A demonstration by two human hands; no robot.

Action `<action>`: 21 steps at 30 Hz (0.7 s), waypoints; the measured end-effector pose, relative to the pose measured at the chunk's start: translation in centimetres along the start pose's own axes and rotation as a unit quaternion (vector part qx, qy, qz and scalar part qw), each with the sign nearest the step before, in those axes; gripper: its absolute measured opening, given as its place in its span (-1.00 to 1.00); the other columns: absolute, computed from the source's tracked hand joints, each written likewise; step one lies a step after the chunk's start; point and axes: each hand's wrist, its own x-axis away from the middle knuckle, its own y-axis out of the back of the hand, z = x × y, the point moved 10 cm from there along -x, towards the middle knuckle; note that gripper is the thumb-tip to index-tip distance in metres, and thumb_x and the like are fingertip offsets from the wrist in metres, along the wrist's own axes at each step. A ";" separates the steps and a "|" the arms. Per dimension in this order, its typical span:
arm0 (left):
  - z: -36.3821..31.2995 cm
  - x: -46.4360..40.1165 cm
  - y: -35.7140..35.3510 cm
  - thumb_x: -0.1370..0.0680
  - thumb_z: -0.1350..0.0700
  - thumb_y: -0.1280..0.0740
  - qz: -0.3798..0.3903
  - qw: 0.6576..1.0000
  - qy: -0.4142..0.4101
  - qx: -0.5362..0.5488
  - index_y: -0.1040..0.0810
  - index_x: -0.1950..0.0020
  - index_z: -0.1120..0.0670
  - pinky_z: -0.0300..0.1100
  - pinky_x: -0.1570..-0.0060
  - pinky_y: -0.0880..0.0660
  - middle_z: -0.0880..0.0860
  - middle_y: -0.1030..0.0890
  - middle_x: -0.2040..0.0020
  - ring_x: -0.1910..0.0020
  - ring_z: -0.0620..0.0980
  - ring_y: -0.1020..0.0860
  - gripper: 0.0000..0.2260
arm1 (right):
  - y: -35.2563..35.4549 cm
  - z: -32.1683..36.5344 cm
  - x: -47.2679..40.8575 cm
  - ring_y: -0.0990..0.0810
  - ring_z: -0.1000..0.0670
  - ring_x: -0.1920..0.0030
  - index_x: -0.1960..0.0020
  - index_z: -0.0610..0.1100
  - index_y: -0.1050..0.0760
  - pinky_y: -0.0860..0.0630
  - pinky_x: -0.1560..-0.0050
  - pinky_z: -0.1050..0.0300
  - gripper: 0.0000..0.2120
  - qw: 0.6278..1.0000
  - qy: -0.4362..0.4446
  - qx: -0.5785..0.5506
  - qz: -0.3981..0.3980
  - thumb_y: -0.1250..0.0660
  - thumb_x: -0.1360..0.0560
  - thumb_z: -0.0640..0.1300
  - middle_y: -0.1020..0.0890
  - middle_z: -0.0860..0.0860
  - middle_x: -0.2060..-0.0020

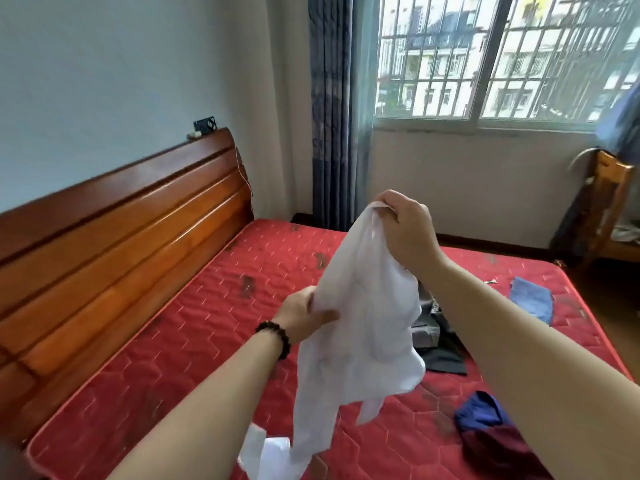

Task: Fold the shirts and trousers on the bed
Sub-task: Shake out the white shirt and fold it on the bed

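Observation:
A white shirt hangs in the air over the red quilted mattress. My right hand pinches its top edge, held high. Lower down, my left hand, with a dark bead bracelet on the wrist, grips the shirt's left side. The shirt's lower end trails down to the mattress near the bottom edge of the view. Behind the shirt lies a dark grey garment, partly hidden. A blue cloth lies flat at the right. A dark blue and maroon garment is bunched under my right forearm.
A wooden headboard runs along the left side of the bed. A grey curtain and a barred window fill the far wall. A wooden chair stands at the far right beside the bed.

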 end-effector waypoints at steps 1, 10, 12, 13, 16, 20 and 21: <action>0.3 -0.3 1.2 -0.42 -0.12 -0.42 -0.014 1.000 -0.013 0.017 -0.58 0.08 0.18 -0.11 0.27 -0.45 0.03 -0.59 0.21 0.26 0.02 -0.54 -0.64 | -0.1 0.5 -0.4 -0.47 0.18 0.30 0.14 -0.17 -0.56 -0.35 0.27 0.39 -0.78 1.000 -0.002 -0.001 -0.014 -0.16 -0.49 -0.34 -0.56 0.09 0.33; -6.4 -2.1 12.2 -0.55 0.29 -0.27 -0.095 0.978 -0.153 0.100 -0.60 0.32 0.17 -0.25 0.42 -0.44 -0.03 -0.55 0.44 0.44 -0.18 -0.45 -0.74 | -4.8 -1.9 2.0 -0.51 0.10 0.30 0.09 -0.03 -0.58 -0.42 0.28 0.25 -0.88 0.958 -0.126 -0.019 0.258 -0.35 -0.43 -0.02 -0.57 0.11 0.32; -8.7 -1.9 13.0 -0.54 0.33 -0.26 -0.083 0.974 -0.193 0.090 -0.66 0.16 0.19 -0.22 0.26 -0.56 0.07 -0.64 0.30 0.31 -0.18 -0.56 -0.80 | -6.3 -2.4 3.3 -0.60 0.06 0.18 -0.05 -0.04 -0.58 -0.51 0.19 0.18 -0.70 0.917 -0.183 -0.154 0.320 -0.34 -0.40 0.10 -0.65 0.03 0.16; -9.7 -1.7 13.1 -0.53 0.36 -0.26 -0.069 0.971 -0.211 0.085 -0.67 0.10 0.19 -0.22 0.19 -0.58 0.08 -0.66 0.24 0.24 -0.15 -0.59 -0.80 | -6.3 -3.1 3.1 -0.61 0.03 0.10 -0.10 -0.02 -0.57 -0.55 0.10 0.09 -0.62 0.918 -0.190 -0.177 0.298 -0.36 -0.40 0.18 -0.65 0.00 0.07; -12.1 -0.9 12.6 -0.52 0.36 -0.29 -0.029 0.968 -0.238 0.073 -0.67 0.05 0.13 -0.25 0.12 -0.59 0.00 -0.67 0.19 0.14 -0.10 -0.61 -0.79 | -7.0 -6.1 2.4 -0.49 0.01 -0.26 -0.40 0.12 -0.34 -0.45 -0.28 -0.06 -0.26 0.948 -0.170 -0.036 0.266 -0.36 -0.29 0.36 -0.48 0.04 -0.31; -14.4 0.1 12.5 -0.53 0.36 -0.31 -0.007 0.961 -0.254 0.110 -0.64 0.07 0.15 -0.35 0.19 -0.54 -0.10 -0.66 0.25 0.19 -0.18 -0.60 -0.84 | -11.7 -8.7 4.3 -0.15 0.02 -0.49 -0.56 0.13 0.04 -0.18 -0.48 -0.03 -0.02 0.919 -0.110 0.057 0.375 -0.51 -0.35 0.11 -0.17 0.06 -0.51; -14.5 0.2 12.8 -0.52 0.37 -0.31 -0.005 0.960 -0.255 0.118 -0.63 0.08 0.15 -0.34 0.19 -0.54 -0.10 -0.66 0.26 0.20 -0.18 -0.60 -0.83 | -12.7 -8.8 4.6 -0.24 0.04 -0.45 -0.54 0.13 -0.07 -0.23 -0.45 -0.01 -0.09 0.917 -0.106 0.043 0.382 -0.52 -0.36 0.05 -0.27 0.08 -0.47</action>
